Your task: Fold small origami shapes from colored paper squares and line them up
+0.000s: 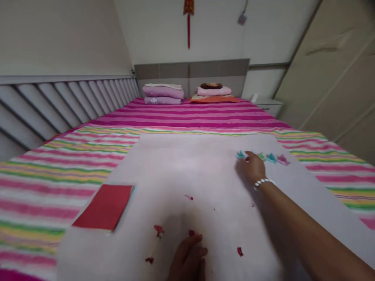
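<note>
My right hand, with a white bead bracelet at the wrist, reaches to a row of small folded paper pieces. Its fingertips are drawn together just right of a blue folded piece. A small dark red spot shows between them, too blurred to name. Right of the hand sit a green piece, a teal piece and a pink piece; a further bit is partly hidden behind the hand. My left hand rests low on the white sheet, fingers bent and apart, beside a red scrap.
A red paper stack lies at the sheet's left. Red scraps are scattered near my left hand, another scrap to its right. Striped bedding surrounds the sheet; a rail runs along the left. Folded bedding stands at the headboard.
</note>
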The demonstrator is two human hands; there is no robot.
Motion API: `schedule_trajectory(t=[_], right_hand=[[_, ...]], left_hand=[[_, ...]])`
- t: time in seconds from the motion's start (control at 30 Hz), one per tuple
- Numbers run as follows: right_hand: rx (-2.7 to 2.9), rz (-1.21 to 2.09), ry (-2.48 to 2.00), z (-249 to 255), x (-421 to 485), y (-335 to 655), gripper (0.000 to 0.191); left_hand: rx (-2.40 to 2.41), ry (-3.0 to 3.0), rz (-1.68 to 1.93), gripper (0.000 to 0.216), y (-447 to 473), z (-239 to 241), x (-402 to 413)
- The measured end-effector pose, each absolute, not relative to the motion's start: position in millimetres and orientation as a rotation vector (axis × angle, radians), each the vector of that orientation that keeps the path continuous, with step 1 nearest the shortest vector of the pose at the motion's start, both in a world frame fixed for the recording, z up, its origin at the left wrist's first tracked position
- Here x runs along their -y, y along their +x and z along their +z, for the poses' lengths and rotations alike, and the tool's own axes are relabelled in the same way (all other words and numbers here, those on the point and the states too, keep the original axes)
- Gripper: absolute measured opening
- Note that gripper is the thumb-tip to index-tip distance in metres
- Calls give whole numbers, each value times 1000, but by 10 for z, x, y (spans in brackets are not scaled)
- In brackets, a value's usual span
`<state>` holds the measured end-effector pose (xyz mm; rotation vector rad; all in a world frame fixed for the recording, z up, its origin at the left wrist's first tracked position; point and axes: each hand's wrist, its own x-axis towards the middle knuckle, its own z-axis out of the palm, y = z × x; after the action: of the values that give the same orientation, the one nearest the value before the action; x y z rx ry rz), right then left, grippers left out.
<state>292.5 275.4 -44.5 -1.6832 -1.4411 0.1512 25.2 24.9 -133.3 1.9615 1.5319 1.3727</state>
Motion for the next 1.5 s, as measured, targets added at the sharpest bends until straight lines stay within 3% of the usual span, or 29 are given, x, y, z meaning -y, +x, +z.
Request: schedule_trajectory(t=[0.23,0.37,0.53,0.87,1.23,1.5], right_hand=[[1783,305,-1404,-600,-1501,2328,35],[2003,111,-1403,-834,-946,2005,48],[2099,-92,-1594,-1081,-887,1895,57],[2100,-237,-1589,-1161,-912,1872,56],[2076,-225,-1580,-1190,-929,1870,54],[2061,-228,-1588,-1168,-920,1853,53]], left_hand=[[-1720,2055,1340,24,-486,-869,-475],[-1955,1936,1427,23,-1136,-654,-608],[-2210,1777,1281,32,-1723,-627,-669],[-2312,1697,1063,62,-1801,-817,-722],[-2272,1589,1098,52,-1867,-819,-707],[-2266,1514,1103,58,-1867,-785,-711]])
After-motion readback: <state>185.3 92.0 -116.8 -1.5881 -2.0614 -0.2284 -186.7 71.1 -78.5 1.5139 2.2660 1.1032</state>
